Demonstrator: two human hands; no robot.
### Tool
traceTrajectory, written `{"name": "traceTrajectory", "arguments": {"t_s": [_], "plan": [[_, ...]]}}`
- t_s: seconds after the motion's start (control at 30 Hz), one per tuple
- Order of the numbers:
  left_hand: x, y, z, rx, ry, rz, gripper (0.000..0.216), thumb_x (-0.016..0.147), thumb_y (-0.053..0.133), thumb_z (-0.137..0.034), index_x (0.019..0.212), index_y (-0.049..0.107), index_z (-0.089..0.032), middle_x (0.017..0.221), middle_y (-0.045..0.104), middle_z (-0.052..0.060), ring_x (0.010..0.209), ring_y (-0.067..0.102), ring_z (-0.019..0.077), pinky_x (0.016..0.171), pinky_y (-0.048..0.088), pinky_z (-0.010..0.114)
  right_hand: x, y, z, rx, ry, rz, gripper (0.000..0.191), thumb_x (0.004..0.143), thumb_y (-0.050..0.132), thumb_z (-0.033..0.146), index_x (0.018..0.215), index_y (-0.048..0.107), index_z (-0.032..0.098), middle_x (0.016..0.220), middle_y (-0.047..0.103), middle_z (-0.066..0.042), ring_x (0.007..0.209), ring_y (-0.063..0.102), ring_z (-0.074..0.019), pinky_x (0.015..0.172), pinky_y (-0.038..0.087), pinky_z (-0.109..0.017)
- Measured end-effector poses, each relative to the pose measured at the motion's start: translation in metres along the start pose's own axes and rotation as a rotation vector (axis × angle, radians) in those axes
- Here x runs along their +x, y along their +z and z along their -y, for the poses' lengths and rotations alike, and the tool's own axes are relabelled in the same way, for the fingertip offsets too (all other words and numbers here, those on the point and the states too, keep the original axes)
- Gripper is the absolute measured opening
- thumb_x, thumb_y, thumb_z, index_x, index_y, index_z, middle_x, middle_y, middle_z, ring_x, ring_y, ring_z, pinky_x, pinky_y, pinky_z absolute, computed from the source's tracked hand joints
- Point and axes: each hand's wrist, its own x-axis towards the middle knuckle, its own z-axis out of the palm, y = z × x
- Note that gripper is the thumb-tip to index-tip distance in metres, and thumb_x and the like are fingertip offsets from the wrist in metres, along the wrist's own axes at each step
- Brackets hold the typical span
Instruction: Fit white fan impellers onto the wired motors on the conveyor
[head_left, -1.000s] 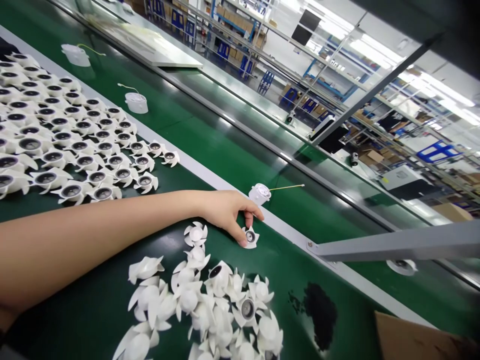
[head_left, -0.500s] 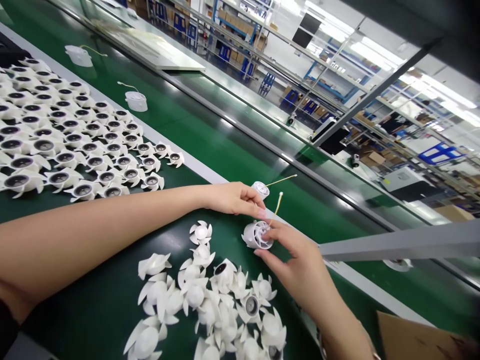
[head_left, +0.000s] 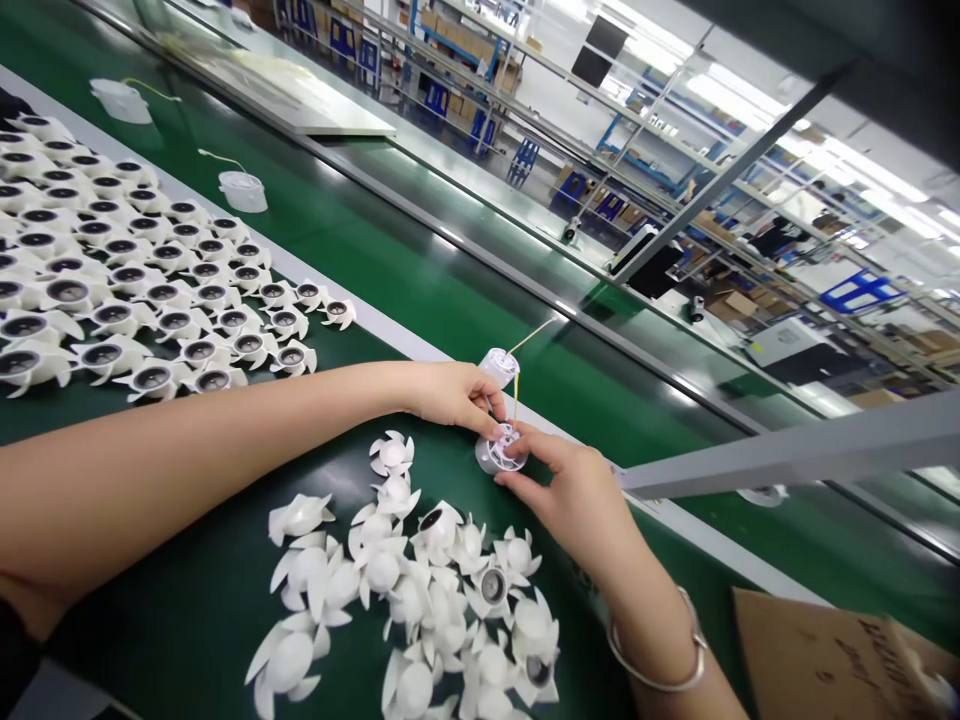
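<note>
two hands met: the right hand [head_left: 562,497] pinched one white plastic fan [head_left: 499,452] between thumb and fingertips; the left hand [head_left: 450,393] curled over it, beside one white housing [head_left: 499,366] (yellow wire [head_left: 515,398] trailing down); some fifteen loose fans [head_left: 302,518] lay below the left hand, dozens more in rows [head_left: 172,320] beyond it.

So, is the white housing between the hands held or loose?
Held: the right hand pinches the housing between thumb and fingers; the left hand touches it.
</note>
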Motion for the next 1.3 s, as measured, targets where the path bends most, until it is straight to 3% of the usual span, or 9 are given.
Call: {"name": "traceTrajectory", "arguments": {"t_s": [0.13, 0.23, 0.3, 0.4, 0.5, 0.73, 1.0, 1.2, 1.3], "plan": [[-0.01, -0.005, -0.001, 0.061, 0.054, 0.154, 0.038, 0.071, 0.077, -0.051, 0.083, 0.064, -0.017, 0.073, 0.06, -0.002, 0.066, 0.052, 0.0112, 0.057, 0.038, 0.022, -0.004, -0.007, -0.01, -0.037, -0.106, 0.034, 0.015, 0.081, 0.073, 0.022, 0.095, 0.069, 0.026, 0.125, 0.068, 0.0, 0.11, 0.067, -0.0236, 0.094, 0.053, -0.036], [-0.022, -0.009, -0.015, 0.082, 0.122, 0.416, 0.051, 0.057, 0.087, -0.044, 0.099, 0.07, -0.023, 0.096, 0.067, -0.001, 0.085, 0.059, 0.0154, 0.066, 0.044, 0.021, -0.008, -0.019, -0.019, -0.366, -0.018, -0.14, 0.029, 0.086, 0.064, 0.023, 0.115, 0.067, 0.023, 0.14, 0.057, -0.009, 0.113, 0.064, -0.0307, 0.084, 0.055, -0.041], [-0.029, -0.008, -0.026, 0.149, 0.163, 0.484, 0.059, 0.048, 0.091, -0.036, 0.104, 0.074, -0.028, 0.109, 0.067, -0.001, 0.096, 0.059, 0.018, 0.071, 0.045, 0.021, -0.013, -0.03, -0.023, -0.515, 0.076, -0.225, 0.036, 0.088, 0.058, 0.024, 0.123, 0.064, 0.018, 0.137, 0.057, -0.015, 0.104, 0.067, -0.0317, 0.074, 0.056, -0.041], [-0.032, -0.005, -0.033, 0.161, 0.218, 0.49, 0.047, 0.049, 0.091, -0.028, 0.094, 0.078, -0.03, 0.109, 0.068, -0.001, 0.097, 0.061, 0.0184, 0.076, 0.046, 0.021, -0.026, -0.045, -0.027, -0.457, 0.168, -0.016, 0.02, 0.087, 0.054, 0.021, 0.096, 0.072, 0.02, 0.094, 0.072, -0.008, 0.072, 0.068, -0.0221, 0.06, 0.051, -0.033], [-0.028, -0.001, -0.029, 0.162, 0.227, 0.502, 0.032, 0.058, 0.088, -0.03, 0.089, 0.079, -0.029, 0.107, 0.068, -0.001, 0.093, 0.062, 0.0169, 0.076, 0.045, 0.021, -0.038, -0.048, -0.03, -0.396, 0.222, 0.267, 0.025, 0.08, 0.053, 0.01, 0.064, 0.067, 0.023, 0.06, 0.064, -0.001, 0.052, 0.06, -0.016, 0.047, 0.04, -0.026], [-0.026, -0.003, -0.026, 0.206, 0.152, 0.457, 0.024, 0.065, 0.082, -0.035, 0.085, 0.077, -0.024, 0.085, 0.068, -0.001, 0.071, 0.054, 0.0123, 0.059, 0.039, 0.022, -0.037, -0.038, -0.019, -0.578, 0.274, 0.446, 0.031, 0.062, 0.052, -0.001, 0.043, 0.04, 0.021, 0.042, 0.049, 0.0, 0.035, 0.037, -0.0104, 0.035, 0.021, -0.023], [-0.017, -0.005, -0.012, -0.07, 0.084, 0.455, 0.019, 0.073, 0.073, -0.031, 0.084, 0.064, -0.019, 0.074, 0.064, -0.002, 0.061, 0.051, 0.0091, 0.055, 0.038, 0.021, -0.032, -0.03, 0.005, -0.744, 0.349, 0.438, 0.032, 0.06, 0.057, -0.002, 0.045, 0.04, 0.021, 0.054, 0.058, -0.005, 0.045, 0.056, -0.0178, 0.039, 0.028, -0.024], [-0.01, 0.013, -0.01, 0.085, 0.121, 0.103, 0.011, 0.077, 0.067, -0.027, 0.079, 0.064, -0.017, 0.073, 0.063, -0.001, 0.063, 0.052, 0.0092, 0.059, 0.04, 0.021, -0.03, -0.018, 0.014, -0.779, 0.487, 0.362, 0.034, 0.056, 0.065, -0.001, 0.044, 0.041, 0.021, 0.052, 0.056, -0.006, 0.046, 0.06, -0.0223, 0.038, 0.03, -0.024], [-0.011, 0.015, -0.011, 0.179, 0.154, -0.017, 0.027, 0.077, 0.071, -0.042, 0.089, 0.069, -0.018, 0.076, 0.062, -0.001, 0.061, 0.049, 0.0094, 0.056, 0.037, 0.022, -0.03, -0.016, 0.007, -0.774, 0.43, 0.326, 0.033, 0.058, 0.064, 0.0, 0.045, 0.042, 0.021, 0.052, 0.055, -0.006, 0.045, 0.057, -0.0213, 0.038, 0.026, -0.024]]}}
